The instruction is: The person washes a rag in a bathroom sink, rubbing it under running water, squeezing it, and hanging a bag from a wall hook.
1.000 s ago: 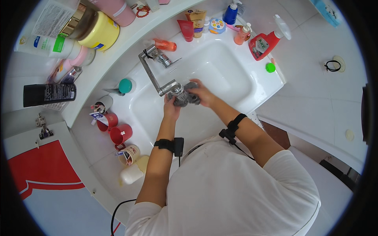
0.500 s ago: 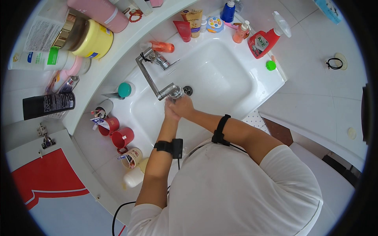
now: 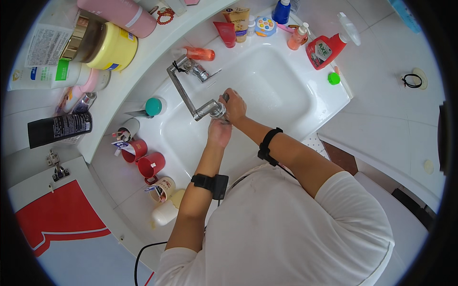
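Observation:
My right hand (image 3: 234,106) is over the basin of the white sink (image 3: 281,90), just right of the chrome faucet head (image 3: 218,110). Its fingers are curled, and a small dark piece (image 3: 225,97) shows at the fingertips, too little of it visible to name. My left hand (image 3: 219,132) lies just below the faucet head, its palm side partly showing and its fingers hidden under the spout and behind the right hand. The folding faucet arm (image 3: 183,93) reaches over the basin from its base at the back. The drain hole is covered by my right hand.
Along the back rim stand tubes, a blue pump bottle (image 3: 281,12), a pink pump bottle (image 3: 298,37) and a red spray bottle (image 3: 325,51). Left of the basin are red mugs (image 3: 151,164) and a white bottle (image 3: 165,214). A crowded shelf (image 3: 112,95) overhangs at left.
My hands were clasped together under the faucet head. They have come apart: the right has moved up and right past the spout, while the left stays below it. The view has shifted slightly.

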Demonstrator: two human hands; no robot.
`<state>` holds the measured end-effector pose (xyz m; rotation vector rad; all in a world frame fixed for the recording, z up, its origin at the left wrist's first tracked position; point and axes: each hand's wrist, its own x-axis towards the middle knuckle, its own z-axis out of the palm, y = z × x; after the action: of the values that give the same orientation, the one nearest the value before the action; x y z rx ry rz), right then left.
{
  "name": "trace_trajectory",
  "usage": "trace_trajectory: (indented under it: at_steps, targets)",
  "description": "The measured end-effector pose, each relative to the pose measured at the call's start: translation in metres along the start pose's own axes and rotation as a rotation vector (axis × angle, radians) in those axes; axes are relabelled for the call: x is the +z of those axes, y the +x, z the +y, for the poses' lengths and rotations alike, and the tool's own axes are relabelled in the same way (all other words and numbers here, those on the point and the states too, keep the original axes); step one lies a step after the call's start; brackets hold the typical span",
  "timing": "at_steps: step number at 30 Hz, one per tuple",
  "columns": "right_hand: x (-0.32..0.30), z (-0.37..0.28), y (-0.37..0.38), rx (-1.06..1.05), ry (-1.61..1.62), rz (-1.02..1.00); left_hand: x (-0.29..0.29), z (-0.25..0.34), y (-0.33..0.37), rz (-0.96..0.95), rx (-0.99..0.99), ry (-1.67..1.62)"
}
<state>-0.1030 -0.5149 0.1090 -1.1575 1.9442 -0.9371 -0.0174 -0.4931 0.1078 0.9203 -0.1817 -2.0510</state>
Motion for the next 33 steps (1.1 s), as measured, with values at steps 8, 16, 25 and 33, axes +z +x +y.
trace_trajectory:
  at_steps: [8, 16, 25, 33]
  targets:
    - [0.005, -0.002, -0.013, -0.081, 0.007, -0.206, -0.017, 0.003, 0.0, 0.042, -0.068, -0.001]
    - [0.032, -0.006, -0.045, -0.311, 0.002, 0.077, -0.044, 0.024, 0.006, -0.565, -0.152, -0.176]
    - [-0.026, 0.042, 0.042, 0.257, -0.092, -0.436, -0.027, 0.036, -0.02, -0.03, -0.034, 0.749]
    - [-0.043, 0.048, 0.012, 0.021, 0.522, -0.912, 0.003, 0.046, -0.008, -0.135, 0.14, 1.387]
